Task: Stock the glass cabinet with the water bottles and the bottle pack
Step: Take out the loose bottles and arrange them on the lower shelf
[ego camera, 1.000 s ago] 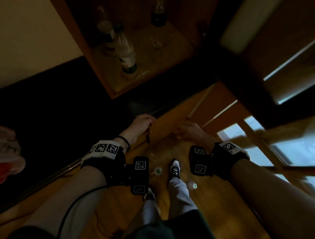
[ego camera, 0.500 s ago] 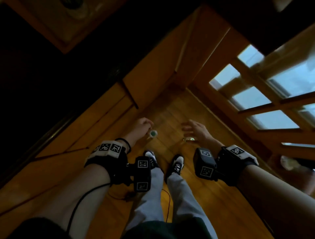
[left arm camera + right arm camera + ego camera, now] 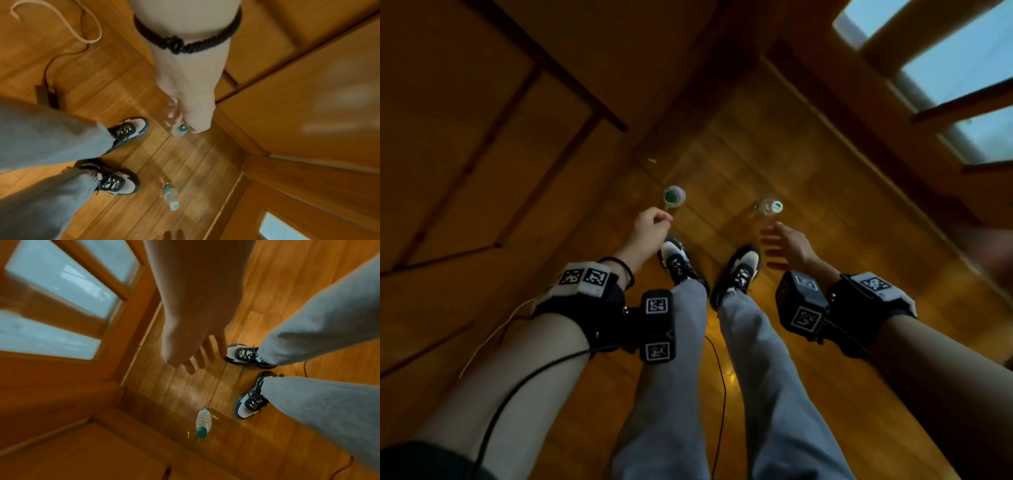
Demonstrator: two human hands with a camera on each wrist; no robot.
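Two bottles stand on the wood floor, just ahead of the person's shoes. Left hand hangs above the left bottle, fingers curled in, holding nothing as far as I can see. Right hand is spread wide over the right bottle, not touching it. The glass door is off to the right.

Grey trousers, black-and-white sneakers, black wrist cameras with square-code tags, black cord bracelet.
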